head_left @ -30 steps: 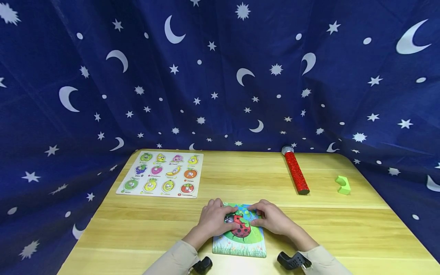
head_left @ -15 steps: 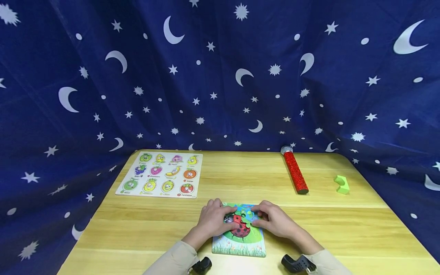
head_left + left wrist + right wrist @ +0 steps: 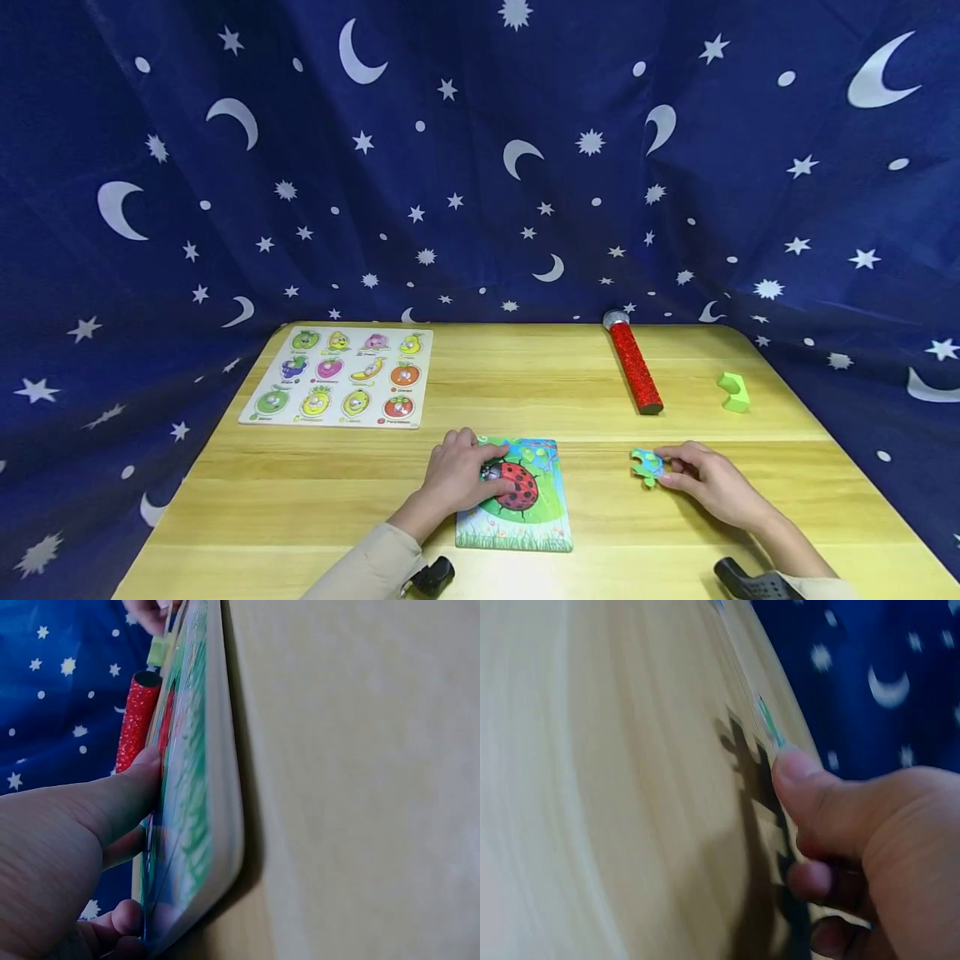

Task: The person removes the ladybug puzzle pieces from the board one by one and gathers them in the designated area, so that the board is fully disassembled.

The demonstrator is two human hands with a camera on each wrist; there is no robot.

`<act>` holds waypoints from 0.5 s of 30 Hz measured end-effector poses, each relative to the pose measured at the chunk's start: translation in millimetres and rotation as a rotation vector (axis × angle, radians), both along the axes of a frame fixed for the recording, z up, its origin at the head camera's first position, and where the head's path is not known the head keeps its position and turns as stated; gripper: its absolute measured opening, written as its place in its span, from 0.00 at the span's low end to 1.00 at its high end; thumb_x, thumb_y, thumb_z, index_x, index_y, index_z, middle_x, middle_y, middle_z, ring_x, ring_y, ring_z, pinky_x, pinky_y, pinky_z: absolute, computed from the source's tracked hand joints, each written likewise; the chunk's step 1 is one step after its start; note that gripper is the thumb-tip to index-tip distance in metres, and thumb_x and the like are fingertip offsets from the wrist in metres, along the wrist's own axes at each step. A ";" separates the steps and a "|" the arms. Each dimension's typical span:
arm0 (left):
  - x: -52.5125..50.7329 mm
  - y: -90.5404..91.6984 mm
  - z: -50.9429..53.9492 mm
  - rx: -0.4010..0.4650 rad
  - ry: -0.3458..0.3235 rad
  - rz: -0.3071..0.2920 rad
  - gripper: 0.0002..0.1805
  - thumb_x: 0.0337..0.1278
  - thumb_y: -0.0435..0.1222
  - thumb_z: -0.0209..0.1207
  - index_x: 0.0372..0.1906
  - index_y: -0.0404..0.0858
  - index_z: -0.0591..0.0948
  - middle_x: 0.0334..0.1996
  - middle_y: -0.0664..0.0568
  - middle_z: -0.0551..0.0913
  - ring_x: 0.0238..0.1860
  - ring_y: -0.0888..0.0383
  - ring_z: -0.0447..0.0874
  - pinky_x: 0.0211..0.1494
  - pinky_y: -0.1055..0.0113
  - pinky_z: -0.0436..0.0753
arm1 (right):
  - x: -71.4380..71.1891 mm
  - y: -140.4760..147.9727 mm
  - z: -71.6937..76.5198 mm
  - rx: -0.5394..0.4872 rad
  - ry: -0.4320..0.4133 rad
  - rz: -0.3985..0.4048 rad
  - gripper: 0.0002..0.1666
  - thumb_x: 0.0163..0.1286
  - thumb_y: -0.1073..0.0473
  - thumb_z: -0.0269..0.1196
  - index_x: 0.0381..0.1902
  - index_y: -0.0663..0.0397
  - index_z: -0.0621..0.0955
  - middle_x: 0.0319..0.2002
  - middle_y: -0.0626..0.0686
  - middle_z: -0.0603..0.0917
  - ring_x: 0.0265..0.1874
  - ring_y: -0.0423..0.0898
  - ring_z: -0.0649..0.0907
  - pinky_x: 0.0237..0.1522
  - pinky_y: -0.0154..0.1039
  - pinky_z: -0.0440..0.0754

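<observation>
A square ladybug jigsaw puzzle lies flat on the table, a grass strip along its near edge. My left hand rests on its left side, thumb on the ladybug and index finger toward the top. In the left wrist view, the thumb presses the face of the puzzle. Off to the right, my right hand pinches a blue-green jigsaw piece between thumb and fingers. Close to the table, that jigsaw piece appears nearly edge-on in the right wrist view, above its shadow.
A fruit picture board lies at the back left of the wooden table. Toward the back right are a red glittery microphone and a light green notched block. A dark blue star-and-moon cloth hangs behind.
My right hand has lifted the jigsaw piece off the puzzle and carried it right, over the bare table. The left hand stays on the puzzle. The head view has shifted slightly.
</observation>
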State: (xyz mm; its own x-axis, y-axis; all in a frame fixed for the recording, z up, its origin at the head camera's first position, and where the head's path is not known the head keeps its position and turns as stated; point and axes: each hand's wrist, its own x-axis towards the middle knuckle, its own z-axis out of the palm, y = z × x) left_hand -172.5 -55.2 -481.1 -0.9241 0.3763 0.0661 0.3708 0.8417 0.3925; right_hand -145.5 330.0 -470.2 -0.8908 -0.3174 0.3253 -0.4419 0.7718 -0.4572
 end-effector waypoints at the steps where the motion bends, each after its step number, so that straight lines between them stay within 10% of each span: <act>1: 0.1 -0.2 0.0 0.003 0.000 -0.001 0.32 0.45 0.62 0.68 0.59 0.62 0.81 0.33 0.58 0.65 0.35 0.60 0.57 0.37 0.67 0.59 | 0.0 8.3 -0.5 0.017 0.012 -0.027 0.16 0.55 0.65 0.72 0.43 0.59 0.85 0.29 0.38 0.73 0.30 0.26 0.68 0.30 0.25 0.65; 15: 0.1 -0.7 1.0 -0.006 0.012 -0.009 0.32 0.45 0.62 0.67 0.59 0.61 0.81 0.33 0.58 0.65 0.35 0.60 0.57 0.37 0.68 0.60 | 6.0 66.3 -7.0 0.098 -0.024 -0.072 0.15 0.62 0.68 0.66 0.48 0.62 0.82 0.33 0.41 0.72 0.32 0.26 0.65 0.31 0.28 0.63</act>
State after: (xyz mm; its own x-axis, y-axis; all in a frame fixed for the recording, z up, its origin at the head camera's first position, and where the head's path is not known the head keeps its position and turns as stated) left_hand -172.4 -55.9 -480.1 -0.9200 0.3846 0.0752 0.3828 0.8408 0.3828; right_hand -139.6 396.3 -477.2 -0.9195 -0.2813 0.2744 -0.3735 0.8426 -0.3879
